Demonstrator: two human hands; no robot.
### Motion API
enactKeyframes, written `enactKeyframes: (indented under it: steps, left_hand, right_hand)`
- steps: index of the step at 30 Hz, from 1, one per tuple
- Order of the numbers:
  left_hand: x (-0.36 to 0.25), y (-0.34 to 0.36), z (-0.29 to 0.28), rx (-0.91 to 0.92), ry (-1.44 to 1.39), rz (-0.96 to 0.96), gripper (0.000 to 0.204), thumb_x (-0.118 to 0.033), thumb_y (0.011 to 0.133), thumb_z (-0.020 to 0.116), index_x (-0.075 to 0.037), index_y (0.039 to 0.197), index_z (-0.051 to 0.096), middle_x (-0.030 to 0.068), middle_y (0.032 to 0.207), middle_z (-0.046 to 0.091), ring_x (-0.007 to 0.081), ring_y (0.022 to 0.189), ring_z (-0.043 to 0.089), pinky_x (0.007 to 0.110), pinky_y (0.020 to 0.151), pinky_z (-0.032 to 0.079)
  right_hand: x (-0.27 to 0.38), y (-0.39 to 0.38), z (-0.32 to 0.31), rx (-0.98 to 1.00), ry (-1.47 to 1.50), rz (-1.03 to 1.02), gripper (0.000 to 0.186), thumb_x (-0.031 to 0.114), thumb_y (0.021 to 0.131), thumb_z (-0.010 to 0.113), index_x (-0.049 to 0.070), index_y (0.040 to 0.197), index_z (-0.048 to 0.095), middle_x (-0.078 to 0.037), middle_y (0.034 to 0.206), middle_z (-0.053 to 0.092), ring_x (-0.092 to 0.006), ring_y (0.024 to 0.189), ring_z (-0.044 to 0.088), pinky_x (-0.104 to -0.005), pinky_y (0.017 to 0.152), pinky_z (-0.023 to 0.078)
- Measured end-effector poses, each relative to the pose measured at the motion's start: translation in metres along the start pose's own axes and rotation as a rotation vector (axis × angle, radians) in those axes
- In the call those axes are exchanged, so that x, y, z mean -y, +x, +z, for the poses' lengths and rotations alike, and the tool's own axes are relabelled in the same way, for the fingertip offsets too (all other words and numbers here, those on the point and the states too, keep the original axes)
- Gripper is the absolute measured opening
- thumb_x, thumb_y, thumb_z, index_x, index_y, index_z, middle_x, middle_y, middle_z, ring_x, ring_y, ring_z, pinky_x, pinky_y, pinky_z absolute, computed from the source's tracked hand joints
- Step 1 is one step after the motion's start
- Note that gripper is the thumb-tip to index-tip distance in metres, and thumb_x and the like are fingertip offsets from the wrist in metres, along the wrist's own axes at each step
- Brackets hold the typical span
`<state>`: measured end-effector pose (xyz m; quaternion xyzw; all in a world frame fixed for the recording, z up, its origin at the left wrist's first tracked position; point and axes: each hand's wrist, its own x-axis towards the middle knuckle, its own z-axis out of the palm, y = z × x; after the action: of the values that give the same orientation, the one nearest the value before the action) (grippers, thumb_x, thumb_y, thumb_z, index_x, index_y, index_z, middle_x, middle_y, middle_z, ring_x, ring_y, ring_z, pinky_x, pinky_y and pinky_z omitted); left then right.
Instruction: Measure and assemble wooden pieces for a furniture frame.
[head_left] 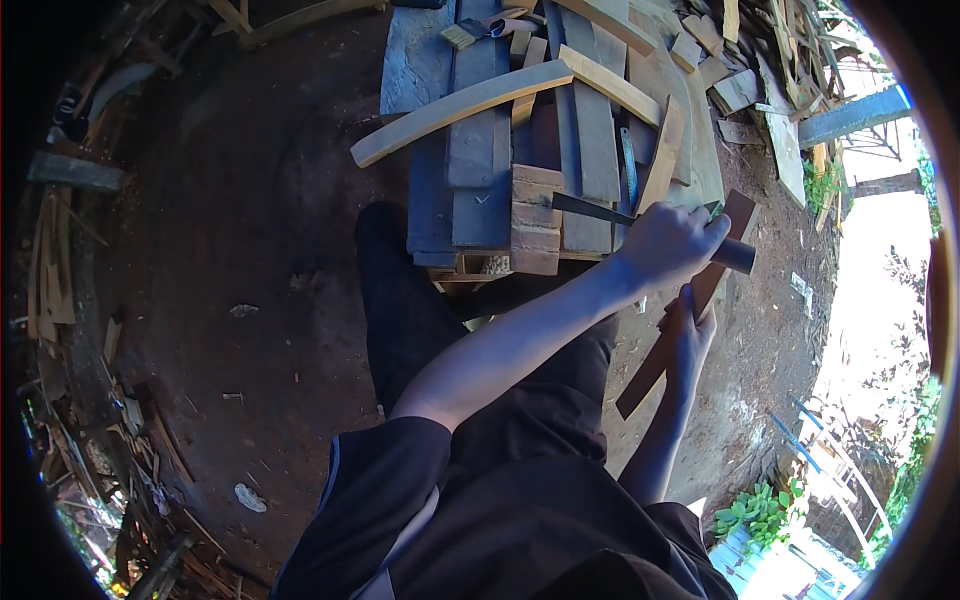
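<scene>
My left hand (pixel 675 240) is closed around a dark flat-bladed tool. Its narrow blade (pixel 592 208) points left over the bench, and its thick round handle (pixel 736 256) sticks out on the right. Whether it is a chisel or a knife I cannot make out. Just below, my right hand (pixel 690 330) grips a long reddish-brown wood strip (pixel 643 385) from beneath. The strip slants from near my right thigh up past the left hand, which hides part of it. Contact between the tool and the strip is hidden by my left fist.
Before me stands a low bench of grey planks (pixel 480 205). On it lie a notched wooden block (pixel 536 220), pale curved pieces (pixel 460 110), a paintbrush (pixel 462 35) and a narrow blue strip (pixel 628 170). Scrap wood (pixel 735 90) is heaped at far right; more offcuts (pixel 55 260) line the left.
</scene>
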<state>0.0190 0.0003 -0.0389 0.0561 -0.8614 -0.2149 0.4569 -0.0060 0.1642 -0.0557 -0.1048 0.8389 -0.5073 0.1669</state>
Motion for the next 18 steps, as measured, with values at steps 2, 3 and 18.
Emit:
enactKeyframes:
  steps: [2, 3, 18]
  left_hand:
    - [0.003, 0.000, 0.001, -0.005, 0.012, 0.004, 0.027, -0.015, 0.073, 0.070, -0.004, 0.096, 0.060, 0.0059, 0.070, 0.060, 0.0220, 0.060, 0.066, 0.035, 0.052, 0.052]
    - [0.004, -0.001, 0.002, -0.009, 0.024, 0.008, 0.025, -0.016, 0.075, 0.069, -0.004, 0.095, 0.060, 0.0058, 0.069, 0.059, 0.0218, 0.059, 0.066, 0.035, 0.051, 0.052]
    - [0.004, -0.011, 0.034, 0.074, 0.208, -0.038, 0.016, -0.018, 0.080, 0.065, -0.008, 0.090, 0.057, 0.0047, 0.068, 0.058, 0.0207, 0.061, 0.066, 0.035, 0.054, 0.051]
  right_hand:
    - [0.001, 0.002, -0.003, -0.002, -0.026, -0.015, 0.032, 0.033, 0.097, 0.061, 0.003, 0.087, 0.056, -0.003, 0.066, 0.056, -0.0101, 0.054, 0.055, -0.0253, 0.050, 0.043]
    - [0.001, 0.005, -0.007, -0.002, -0.026, -0.015, 0.032, 0.033, 0.097, 0.061, 0.003, 0.087, 0.056, -0.003, 0.066, 0.056, -0.0101, 0.054, 0.055, -0.0253, 0.050, 0.043]
    - [-0.018, 0.047, -0.070, -0.184, 0.055, -0.188, 0.019, 0.021, 0.091, 0.067, 0.003, 0.093, 0.063, -0.003, 0.057, 0.053, -0.0108, 0.050, 0.054, -0.0277, 0.047, 0.044]
